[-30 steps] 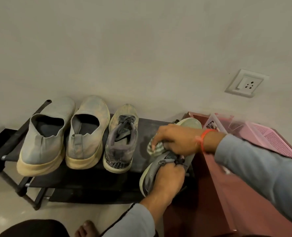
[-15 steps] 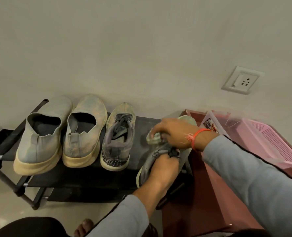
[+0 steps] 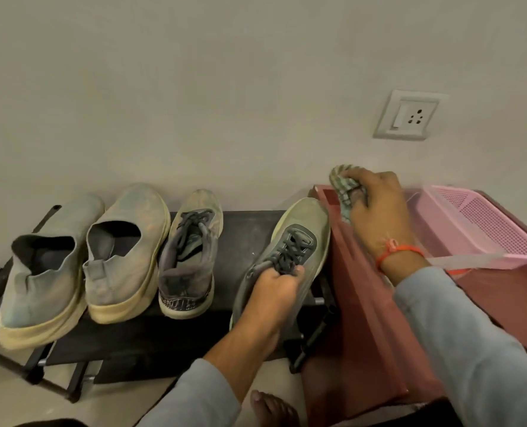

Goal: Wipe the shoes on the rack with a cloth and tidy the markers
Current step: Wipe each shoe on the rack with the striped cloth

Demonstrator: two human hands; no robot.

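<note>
The left hand (image 3: 279, 280) gripped the laced shoe (image 3: 290, 241) on the rack (image 3: 246, 229); at its two o'clock the right hand (image 3: 376, 208) clutched the cloth (image 3: 342, 180) over the maroon cabinet (image 3: 363, 303). Wiping seemed nearly finished (markers unseen, probably pending).

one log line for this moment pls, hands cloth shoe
left hand: grips laced shoe on rack | right hand: holds cloth over maroon cabinet, off the shoe | markers: not seen

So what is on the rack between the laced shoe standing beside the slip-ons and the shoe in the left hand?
Nothing: the head view shows only bare black rack between the standing laced shoe and the shoe that the left hand grips.
</note>
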